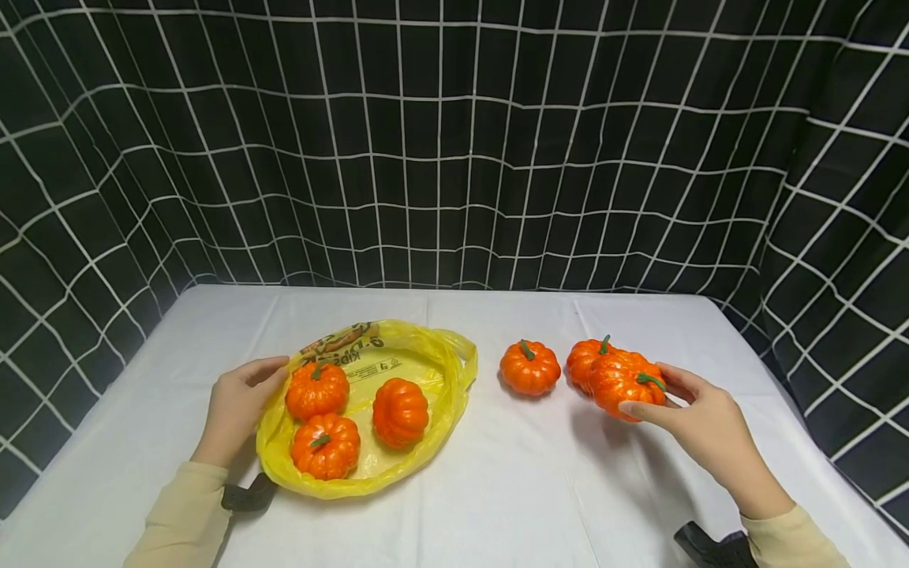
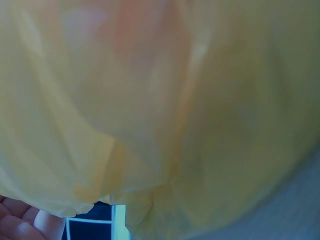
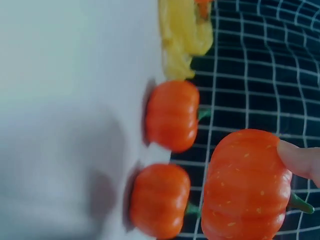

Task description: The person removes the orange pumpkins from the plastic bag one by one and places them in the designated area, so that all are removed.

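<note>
My right hand [image 1: 699, 414] grips a small orange pumpkin [image 1: 619, 385] with a green stem, raised above the table. In the right wrist view the thumb [image 3: 299, 159] presses on this pumpkin's side. Partly hidden behind it, another pumpkin [image 1: 584, 359] sits on the table, and a third pumpkin [image 1: 529, 368] is to its left. My left hand [image 1: 241, 406] is at the left side of an open yellow plastic bag [image 1: 440, 438], fingertips right at its rim. Inside the bag lie three pumpkins [image 1: 400, 413]. Yellow plastic [image 2: 150, 125] fills most of the left wrist view.
A white cloth covers the table [image 1: 497, 489]. Black curtains with a white grid [image 1: 454, 142] rise behind it and at both sides. The bag's handle loop [image 1: 465, 355] sticks out to the right, toward the loose pumpkins. Black wrist mounts [image 1: 248, 495] sit below both hands.
</note>
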A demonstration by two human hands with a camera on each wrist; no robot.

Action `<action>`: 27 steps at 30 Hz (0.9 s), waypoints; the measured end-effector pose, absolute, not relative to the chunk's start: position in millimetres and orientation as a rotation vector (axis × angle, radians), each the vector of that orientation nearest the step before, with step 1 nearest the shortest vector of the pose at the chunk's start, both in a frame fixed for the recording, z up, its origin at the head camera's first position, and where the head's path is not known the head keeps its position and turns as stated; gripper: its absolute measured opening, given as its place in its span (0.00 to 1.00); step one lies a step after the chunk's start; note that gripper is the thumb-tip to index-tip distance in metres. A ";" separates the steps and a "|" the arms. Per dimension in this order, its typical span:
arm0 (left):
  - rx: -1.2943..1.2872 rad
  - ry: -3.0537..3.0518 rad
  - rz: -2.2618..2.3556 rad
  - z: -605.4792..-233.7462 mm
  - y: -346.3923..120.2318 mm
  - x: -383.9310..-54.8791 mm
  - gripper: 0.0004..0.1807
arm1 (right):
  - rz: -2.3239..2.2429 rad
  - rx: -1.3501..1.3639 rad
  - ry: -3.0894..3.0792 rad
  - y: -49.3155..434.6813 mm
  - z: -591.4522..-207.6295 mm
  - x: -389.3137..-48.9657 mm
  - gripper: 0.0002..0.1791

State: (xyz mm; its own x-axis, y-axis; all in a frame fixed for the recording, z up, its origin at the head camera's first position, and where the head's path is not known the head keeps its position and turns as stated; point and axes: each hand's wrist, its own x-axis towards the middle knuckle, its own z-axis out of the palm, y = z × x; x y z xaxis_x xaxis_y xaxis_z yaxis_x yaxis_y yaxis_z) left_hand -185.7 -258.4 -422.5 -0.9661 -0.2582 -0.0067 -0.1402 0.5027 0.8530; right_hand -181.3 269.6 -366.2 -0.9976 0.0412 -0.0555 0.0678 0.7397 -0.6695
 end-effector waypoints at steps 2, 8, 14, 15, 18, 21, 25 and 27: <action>0.353 -2.620 -1.464 -423.1 -258.6 -185.5 0.24 | -1.104 0.099 2.906 276.3 -367.9 -182.9 0.50; 0.369 -2.625 -1.464 -423.8 -259.5 -184.6 0.24 | -1.075 0.140 2.938 291.6 -371.7 -187.9 0.51; 0.374 -2.621 -1.472 -422.7 -259.2 -184.1 0.24 | -1.080 0.206 2.917 304.1 -375.5 -195.9 0.52; 0.375 -2.619 -1.475 -422.5 -259.1 -184.2 0.24 | -1.083 0.221 2.911 306.5 -376.2 -197.7 0.52; 0.377 -2.616 -1.484 -422.1 -259.0 -184.4 0.24 | -1.091 0.264 2.893 313.3 -378.8 -203.1 0.52; 0.372 -2.615 -1.485 -422.4 -259.2 -185.0 0.25 | -1.114 0.294 2.877 319.2 -381.9 -209.6 0.53; 0.366 -2.620 -1.474 -423.3 -259.4 -186.1 0.25 | -1.127 0.342 2.862 326.2 -387.0 -218.8 0.54; 0.370 -2.621 -1.474 -423.5 -259.4 -186.5 0.25 | -1.124 0.376 2.851 329.5 -389.8 -223.2 0.55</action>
